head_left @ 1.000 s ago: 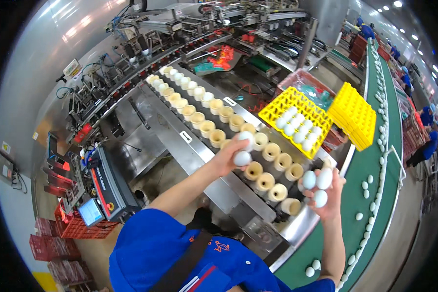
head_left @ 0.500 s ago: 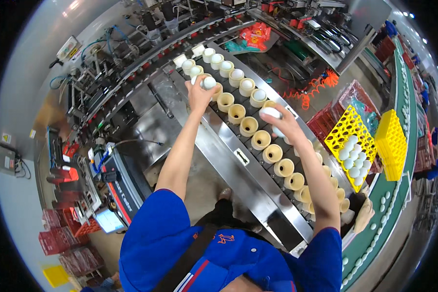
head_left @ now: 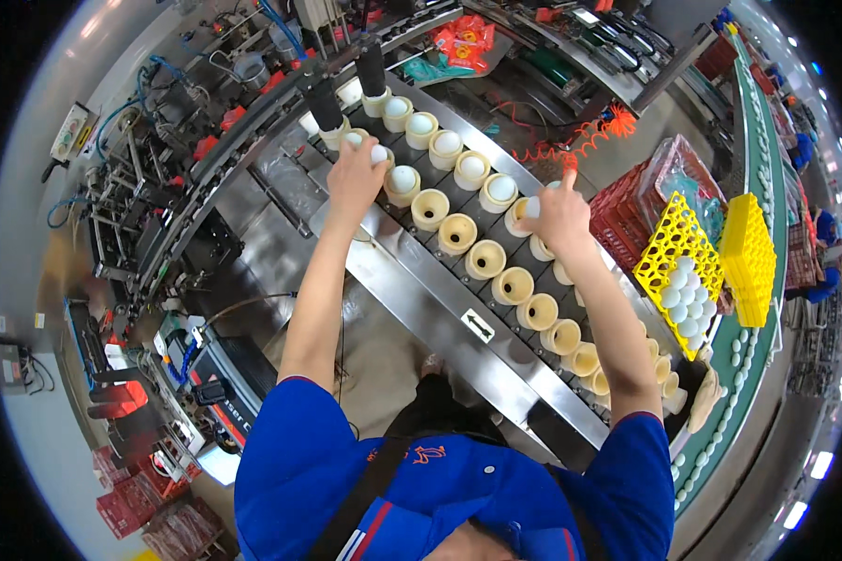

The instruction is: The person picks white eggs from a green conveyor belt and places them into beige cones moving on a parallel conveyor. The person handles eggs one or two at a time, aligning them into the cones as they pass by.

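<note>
Two rows of cream cups (head_left: 457, 232) run diagonally along a conveyor; the far row holds white eggs (head_left: 472, 168), while several near-row cups stand empty. At the upper end of the near row, the fingers of my left hand (head_left: 354, 182) close around an egg (head_left: 379, 154) at its cup. Just beside that hand, another egg (head_left: 403, 179) sits in a cup. My right hand (head_left: 563, 220) is over the far row, its fingers closed on an egg (head_left: 531, 208) at a cup's mouth. Its forearm hides part of the cups below.
Black cylindrical machine heads (head_left: 370, 67) stand over the conveyor's upper end. At right are a yellow egg tray (head_left: 660, 248) with eggs, stacked yellow trays (head_left: 747, 257), red crates (head_left: 617, 210) and a green belt (head_left: 734, 411) carrying eggs. Another person's gloved hand (head_left: 706, 397) is by the conveyor's lower end.
An egg that was in my left hand now sits in a near-row cup. That hand has moved slightly left, the right hand slightly right. The black machine heads have come down over the end cups.
</note>
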